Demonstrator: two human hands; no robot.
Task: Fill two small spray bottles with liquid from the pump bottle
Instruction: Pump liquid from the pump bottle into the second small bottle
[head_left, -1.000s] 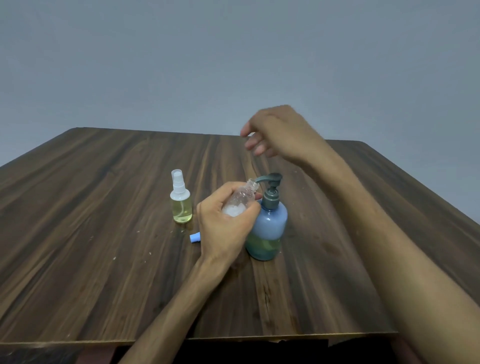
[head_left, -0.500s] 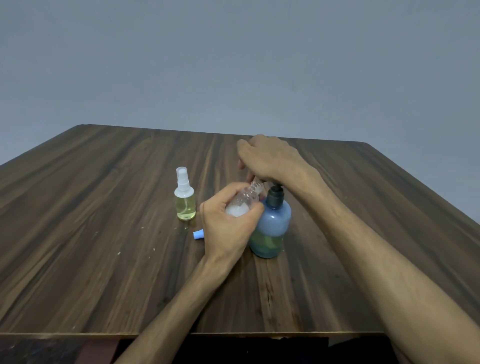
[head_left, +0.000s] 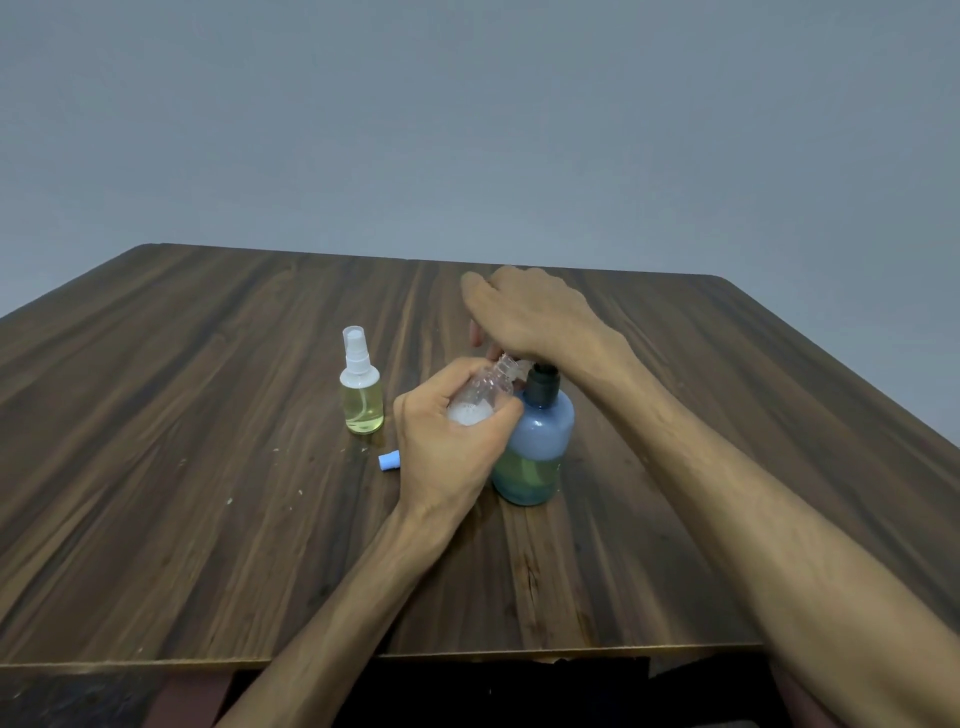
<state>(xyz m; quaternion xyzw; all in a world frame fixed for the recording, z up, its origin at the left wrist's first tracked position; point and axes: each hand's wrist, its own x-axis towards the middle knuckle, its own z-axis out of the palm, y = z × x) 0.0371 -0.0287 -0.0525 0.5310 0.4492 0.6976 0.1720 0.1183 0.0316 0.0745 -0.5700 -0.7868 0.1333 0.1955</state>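
Left hand (head_left: 449, 447) wraps its fingers round the open spray bottle (head_left: 485, 395), tilted, mouth touching the pump bottle (head_left: 537, 441) spout; right hand (head_left: 524, 314) presses the pump, finger state unclear; press slowly, keep mouth under spout; filled bottle (head_left: 362, 395) stands left of pump bottle.

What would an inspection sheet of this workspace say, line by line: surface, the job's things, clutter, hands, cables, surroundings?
Surface: dark wooden table, with small pale specks left of centre.
Job's things: pump bottle upright, blue, liquid in its lower part; open spray bottle tilted with its neck at the pump, white foam inside; capped spray bottle upright, yellowish liquid, standing apart on the left.
Clutter: small blue cap lying on the table beside the left hand.
Hands: left hand grips the open spray bottle; right hand rests on the pump head, fingers hidden from view.
Cables: nothing seen.
Surroundings: plain grey wall behind the table.
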